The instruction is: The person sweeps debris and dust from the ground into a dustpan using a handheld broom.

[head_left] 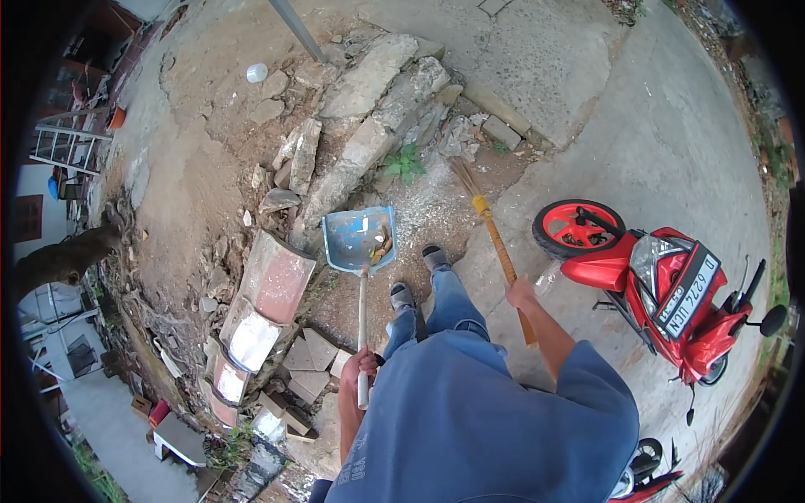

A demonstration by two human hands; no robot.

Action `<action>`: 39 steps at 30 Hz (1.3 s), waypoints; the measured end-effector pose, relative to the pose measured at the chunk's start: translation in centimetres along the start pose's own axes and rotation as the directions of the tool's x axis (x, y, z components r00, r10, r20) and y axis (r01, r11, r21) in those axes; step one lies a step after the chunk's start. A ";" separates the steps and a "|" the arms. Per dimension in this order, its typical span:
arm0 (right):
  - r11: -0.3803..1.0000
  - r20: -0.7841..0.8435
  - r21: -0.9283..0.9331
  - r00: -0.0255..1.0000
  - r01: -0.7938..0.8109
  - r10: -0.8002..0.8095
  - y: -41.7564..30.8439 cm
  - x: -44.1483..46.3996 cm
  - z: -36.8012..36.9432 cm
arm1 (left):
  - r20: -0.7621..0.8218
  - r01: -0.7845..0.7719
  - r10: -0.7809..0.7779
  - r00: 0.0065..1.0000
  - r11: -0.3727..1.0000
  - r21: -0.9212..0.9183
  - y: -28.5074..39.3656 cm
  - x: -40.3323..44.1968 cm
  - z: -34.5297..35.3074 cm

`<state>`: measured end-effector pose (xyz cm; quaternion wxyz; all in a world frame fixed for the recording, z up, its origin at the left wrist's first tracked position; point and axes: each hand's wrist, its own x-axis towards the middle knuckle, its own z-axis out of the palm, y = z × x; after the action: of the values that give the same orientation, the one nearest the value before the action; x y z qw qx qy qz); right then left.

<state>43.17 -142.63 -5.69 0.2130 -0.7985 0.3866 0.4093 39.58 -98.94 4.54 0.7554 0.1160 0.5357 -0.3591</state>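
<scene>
My left hand is wrapped round the pale handle of a blue dustpan. The pan lies in front of my feet with dry leaves and small white bits in it. My right hand grips the stick of a broom, below its yellow binding. The broom's bristles point away from me, up and to the right of the pan, near the ground. Pale debris is scattered on the ground between the pan and the bristles.
Broken concrete slabs and a green plant lie beyond the pan. Curved tile pieces are at the left. A red motorcycle stands at the right. A metal pole and a white container are farther off.
</scene>
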 end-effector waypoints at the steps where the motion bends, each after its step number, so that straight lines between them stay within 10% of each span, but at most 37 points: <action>1: 0.998 -0.043 -0.055 0.998 0.044 -0.047 -0.8 1.1 0.7 | -0.005 -0.012 0.012 1.000 1.000 0.017 -0.1 -0.3 0.2; 14: 0.917 0.137 -0.355 0.981 0.181 -0.141 -2.5 -5.1 2.1 | -0.027 0.052 -0.051 0.998 0.998 0.029 0.7 0.5 -1.1; 23: 0.934 -0.147 -0.341 0.976 0.104 -0.163 -1.8 -3.6 0.2 | 0.052 0.084 -0.086 0.995 0.996 0.043 1.1 0.2 -0.9; 39: 0.846 0.114 -0.485 0.976 0.219 -0.187 -1.3 -10.4 -0.1 | -0.049 0.085 -0.083 0.995 0.996 0.039 2.4 0.9 -4.0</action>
<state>40.38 -137.29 2.88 0.0553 -0.8496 0.1754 0.4944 38.40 -95.41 1.61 0.7242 0.1176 0.5503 -0.3986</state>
